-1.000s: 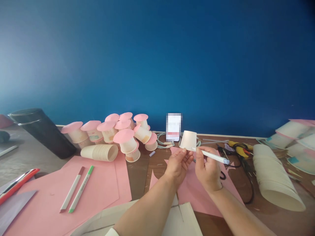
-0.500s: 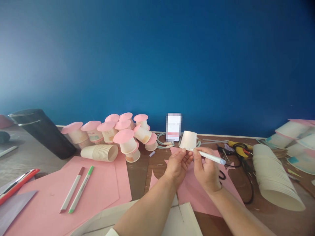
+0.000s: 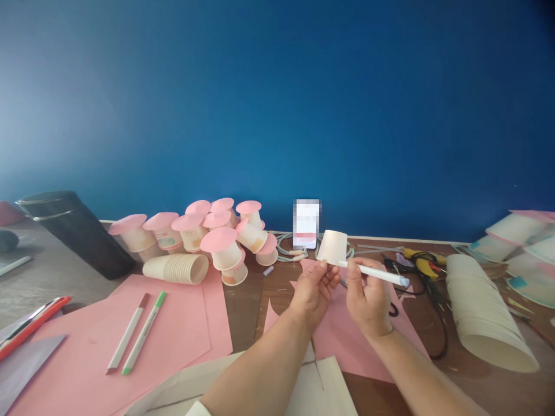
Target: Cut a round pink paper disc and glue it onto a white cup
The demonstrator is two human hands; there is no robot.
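A plain white paper cup (image 3: 333, 247), narrow end up, and a slim white marker (image 3: 381, 274) in two hands, right of centre in the frame.
A smooth blue wall (image 3: 277, 115) fills the upper frame above a brown wooden table (image 3: 245, 323); a black cylindrical tumbler (image 3: 87, 240) stands at left, above a red utility knife (image 3: 37, 323). Pink paper sheets (image 3: 173, 329) spread across the lower left, below white cups with pink paper discs (image 3: 218, 240). At centre, the left hand (image 3: 314, 292) pinches the cup's lower rim; the right hand (image 3: 370, 300) is closed around the marker, tip at the rim, contact unclear. The forearms hide part of the table. Farther right lie a black cable (image 3: 443, 326) and a long stack of cream paper cups (image 3: 485, 315).
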